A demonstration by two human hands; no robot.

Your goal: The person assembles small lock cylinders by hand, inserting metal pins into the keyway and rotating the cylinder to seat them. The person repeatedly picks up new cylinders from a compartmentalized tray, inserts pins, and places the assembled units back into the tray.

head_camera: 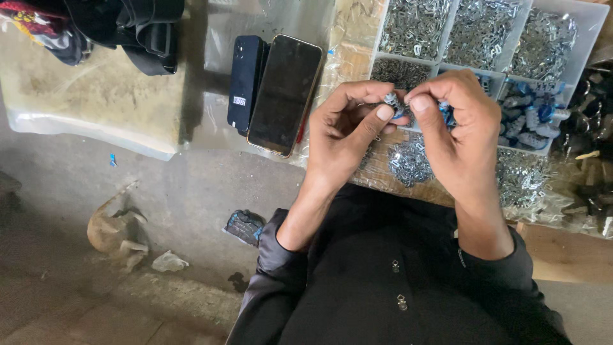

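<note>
Silvery metal glints between the fingertips of both hands, which meet above the edge of a workbench. The left hand [341,131] is curled narrow, its thumb pressed forward against a small metal part [392,102] that it pinches with the forefinger. The right hand [460,128] is likewise closed in, thumb and fingers gripping the same small piece from the other side, with a bit of blue [445,114] showing beside its thumb. Exactly how the piece is shaped I cannot tell, as the fingers cover most of it.

Just below the hands, a loose heap of small metal clips [408,163] lies on the wooden bench top [357,61], and more of them are scattered to the right [523,182]. Behind the hands stands a white plastic compartment tray [590,25]; its upper cells are full of silvery clips, and the lower right cell holds blue and silver parts [530,121].

To the left of the hands, two phones lie side by side on a clear plastic sheet [223,38]: a dark blue one [246,83] face down and a black-screened one [285,94] face up, touching along their long edges. Further left, dark cloth and straps [137,29] rest at the bench's far corner. The person's black sleeves and a buttoned black garment [396,281] fill the lower frame, above a dusty concrete floor [128,191].
</note>
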